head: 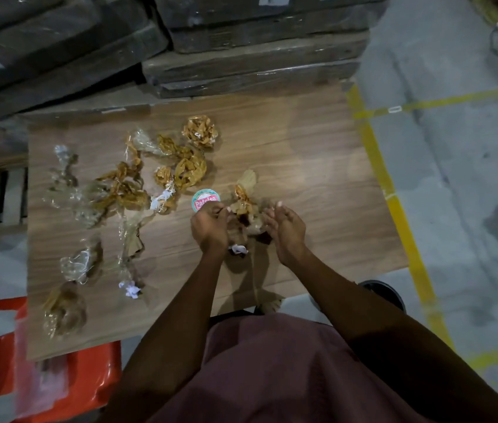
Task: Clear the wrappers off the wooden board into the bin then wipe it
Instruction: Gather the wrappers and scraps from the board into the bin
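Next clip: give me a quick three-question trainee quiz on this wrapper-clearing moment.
1. True or false: the wooden board is already cleared of wrappers.
2. What are both hands gathering? A) a cloth B) a crumpled wrapper bundle C) a bottle
3. What colour is the plastic item at the lower left of the board?

Key: 1 false, wrappers lie scattered across it. 2 B, between the left hand and right hand. 3 red.

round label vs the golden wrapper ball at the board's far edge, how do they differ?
The round label lies flat, teal-rimmed with pink print; the golden wrapper ball is crumpled, bulky and amber. The label lies against the left hand; the ball sits apart, untouched. Both rest on the wooden board.
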{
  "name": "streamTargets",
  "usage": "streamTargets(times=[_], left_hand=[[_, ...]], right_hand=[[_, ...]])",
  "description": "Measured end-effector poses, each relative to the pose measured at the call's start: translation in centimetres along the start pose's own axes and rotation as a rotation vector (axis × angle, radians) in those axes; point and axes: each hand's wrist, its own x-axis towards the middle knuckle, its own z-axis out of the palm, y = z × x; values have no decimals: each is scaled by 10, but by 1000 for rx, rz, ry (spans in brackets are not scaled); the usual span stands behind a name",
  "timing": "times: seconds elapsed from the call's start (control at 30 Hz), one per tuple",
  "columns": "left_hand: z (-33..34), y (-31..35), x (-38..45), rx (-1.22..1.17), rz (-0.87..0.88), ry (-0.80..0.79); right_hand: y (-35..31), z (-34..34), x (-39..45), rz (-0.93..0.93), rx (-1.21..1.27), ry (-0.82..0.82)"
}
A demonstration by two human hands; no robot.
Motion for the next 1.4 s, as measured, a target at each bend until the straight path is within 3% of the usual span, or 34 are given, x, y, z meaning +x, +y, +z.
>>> streamTargets(times=[0.13, 0.27, 0.37, 0.43, 0.57, 0.7, 0.87, 0.93, 1.1, 1.27, 1.4], left_hand=[[-3, 15, 23, 197, 232, -130], [3, 28, 57, 621, 659, -358], [7, 44, 74, 939, 877, -617], [14, 48, 84, 1122, 930, -765], [20, 51, 99, 1072, 863, -1021], [0, 43, 99, 845, 834, -997], [-42, 9, 80, 718, 689, -1153], [-56, -11, 73, 669, 708, -1166], [-70, -56, 54, 621, 831, -1021], [-60, -63, 47, 550, 659, -914], [-55, -65, 42, 506, 648, -792]], right_hand=[[24, -7, -6, -329, -401, 87], [36, -19, -8, -482, -922, -44], [42, -19, -8, -452, -1243, -100], [45, -14, -9, -394, -1392, -134], [45, -5, -11, -299, -1527, -151], [41, 8, -11, -284, -1639, -134], [42, 18, -15, -267, -1670, -120], [42, 22, -17, -289, -1685, -77], [42, 31, -17, -291, -1643, -31], [51, 42, -19, -294, -1596, -39], [61, 51, -34, -290, -1500, -3]])
